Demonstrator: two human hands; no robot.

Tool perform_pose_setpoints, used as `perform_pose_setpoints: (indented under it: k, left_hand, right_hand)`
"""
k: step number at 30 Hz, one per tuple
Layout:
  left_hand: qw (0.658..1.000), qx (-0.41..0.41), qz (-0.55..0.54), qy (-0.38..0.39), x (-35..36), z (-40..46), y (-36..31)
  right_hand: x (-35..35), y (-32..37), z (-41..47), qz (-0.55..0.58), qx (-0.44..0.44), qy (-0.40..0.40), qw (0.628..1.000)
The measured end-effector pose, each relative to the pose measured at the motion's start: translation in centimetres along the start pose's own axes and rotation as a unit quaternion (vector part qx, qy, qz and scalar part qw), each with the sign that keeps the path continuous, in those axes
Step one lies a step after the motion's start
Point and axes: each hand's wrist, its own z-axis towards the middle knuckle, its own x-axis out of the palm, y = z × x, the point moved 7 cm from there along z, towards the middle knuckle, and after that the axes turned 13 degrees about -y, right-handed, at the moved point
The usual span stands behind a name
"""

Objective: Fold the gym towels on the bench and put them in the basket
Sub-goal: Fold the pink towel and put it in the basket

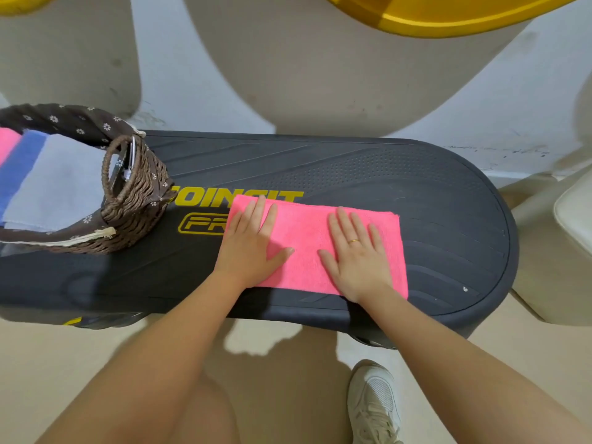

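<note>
I press both hands, left hand (pixel 253 243) and right hand (pixel 355 251), flat and open on the pink towel (pixel 302 233), pinning it to the surface (pixel 416 174) to set its fold.

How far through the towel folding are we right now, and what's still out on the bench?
Done: a pale grey towel, a blue towel and a pink towel already lie in the brown wicker basket. In hand: the left hand and right hand press flat on a folded pink towel on the dark bench. Left: moving it into the basket; no other loose towel shows.
</note>
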Motion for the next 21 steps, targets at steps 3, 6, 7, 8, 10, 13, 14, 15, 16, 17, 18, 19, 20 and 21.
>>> perform_pose_setpoints:
  k: [3, 6, 7, 8, 10, 13, 14, 15, 16, 17, 18, 19, 20, 21]
  left_hand:
    - [1.000, -0.012, 0.012, 0.020, 0.2, -0.4, 0.6]
    - [1.000, -0.016, 0.010, 0.011, -0.1, -0.4, 0.4]
    - [1.000, -0.017, 0.006, 0.008, -0.2, -0.3, 0.3]
    - [1.000, -0.019, 0.004, 0.009, -0.2, -0.3, 0.2]
    - [1.000, -0.022, 0.004, 0.007, -0.4, -0.4, 0.2]
    - [1.000, -0.003, -0.024, 0.001, -1.2, -0.1, -1.7]
    - [0.999, 0.015, -0.033, 0.001, -1.4, 0.0, -3.0]
    - [0.998, 0.039, -0.041, 0.004, -1.6, 0.2, -4.5]
    - [0.997, 0.064, -0.050, 0.014, -1.6, 0.2, -6.2]
    - [0.994, 0.087, -0.063, 0.023, -1.7, 0.3, -7.9]
    - [0.991, 0.109, -0.078, 0.028, -1.6, 0.3, -9.5]
    - [0.987, 0.129, -0.087, 0.027, -1.6, 0.3, -10.7]
    - [0.985, 0.147, -0.090, 0.025, -1.4, 0.3, -11.7]
    - [0.983, 0.159, -0.086, 0.022, -1.2, 0.3, -12.2]
  right_hand:
    - [-0.9, -3.2, -1.1, -0.023, 0.086, 0.005, 0.996]
    - [-1.9, -6.2, -2.7, -0.024, 0.153, 0.039, 0.987]
    - [-2.4, -6.6, -3.1, -0.030, 0.159, 0.050, 0.985]
    - [-2.9, -6.8, -3.3, -0.038, 0.158, 0.059, 0.985]
    - [-3.9, -6.2, -3.6, -0.043, 0.154, 0.066, 0.985]
    - [-5.0, -6.1, -3.5, 0.029, 0.228, 0.034, 0.973]
    - [-5.1, -6.4, -3.5, 0.072, 0.274, 0.024, 0.959]
    - [-5.1, -6.8, -3.6, 0.114, 0.319, 0.014, 0.941]
    - [-5.0, -7.3, -3.6, 0.155, 0.360, 0.003, 0.920]
    - [-5.0, -7.7, -3.7, 0.192, 0.392, -0.009, 0.900]
    - [-4.9, -7.8, -3.7, 0.219, 0.408, -0.014, 0.886]
    - [-4.7, -7.8, -3.7, 0.238, 0.411, -0.012, 0.880]
    - [-4.4, -7.6, -3.6, 0.254, 0.410, -0.004, 0.876]
    - [-4.2, -7.6, -3.5, 0.273, 0.415, 0.005, 0.868]
